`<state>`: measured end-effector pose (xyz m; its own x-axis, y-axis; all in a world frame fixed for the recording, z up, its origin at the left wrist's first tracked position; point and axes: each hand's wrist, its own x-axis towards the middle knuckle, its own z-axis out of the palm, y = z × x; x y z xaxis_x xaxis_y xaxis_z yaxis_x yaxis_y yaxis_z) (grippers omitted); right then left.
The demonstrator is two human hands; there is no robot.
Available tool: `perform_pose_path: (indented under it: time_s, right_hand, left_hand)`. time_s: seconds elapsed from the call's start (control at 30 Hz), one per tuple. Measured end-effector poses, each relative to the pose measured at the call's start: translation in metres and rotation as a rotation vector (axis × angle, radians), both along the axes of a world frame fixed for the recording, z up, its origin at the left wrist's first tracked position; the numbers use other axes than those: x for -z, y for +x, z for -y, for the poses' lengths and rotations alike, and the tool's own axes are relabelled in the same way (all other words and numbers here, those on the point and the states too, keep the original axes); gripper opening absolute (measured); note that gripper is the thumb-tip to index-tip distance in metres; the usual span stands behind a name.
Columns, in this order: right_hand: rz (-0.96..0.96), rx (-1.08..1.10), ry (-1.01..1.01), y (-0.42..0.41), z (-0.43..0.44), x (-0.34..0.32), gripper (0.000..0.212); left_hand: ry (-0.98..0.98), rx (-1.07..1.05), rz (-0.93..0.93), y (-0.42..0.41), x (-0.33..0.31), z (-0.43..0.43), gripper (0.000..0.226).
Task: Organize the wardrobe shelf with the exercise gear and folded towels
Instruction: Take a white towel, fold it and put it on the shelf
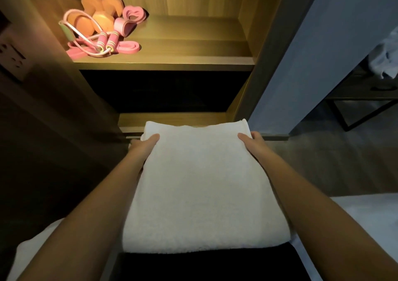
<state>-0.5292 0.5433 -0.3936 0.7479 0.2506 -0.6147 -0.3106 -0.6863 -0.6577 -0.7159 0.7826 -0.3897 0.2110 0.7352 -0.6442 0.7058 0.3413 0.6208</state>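
Note:
A thick folded white towel hangs in the air in front of the wardrobe, held from both sides. My left hand grips its far left corner, thumb on top and fingers hidden beneath. My right hand grips the far right corner the same way. On the lit wooden shelf above, at its left end, lie orange dumbbells, pink resistance bands and a pink skipping rope in a loose heap.
The shelf's right half is bare wood. Below it is a dark compartment and a lower ledge. A grey wall panel stands to the right, with a dark metal-framed table beyond. White bedding lies near me.

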Motion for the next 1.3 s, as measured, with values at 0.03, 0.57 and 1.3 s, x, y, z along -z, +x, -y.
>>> perform_pose_path:
  time_s: [0.03, 0.57, 1.3]
  right_hand:
    - [0.007, -0.027, -0.021, -0.002, 0.001, 0.003, 0.054]
    - [0.097, -0.042, -0.113, -0.042, 0.031, 0.002, 0.058]
    - [-0.108, -0.211, -0.226, -0.069, 0.086, -0.039, 0.067]
  left_hand:
    - [-0.032, 0.040, -0.050, -0.001, 0.002, 0.002, 0.077]
    - [-0.001, 0.278, -0.152, -0.050, 0.011, 0.029, 0.065]
    - [-0.076, 0.363, -0.268, -0.114, -0.029, 0.071, 0.068]
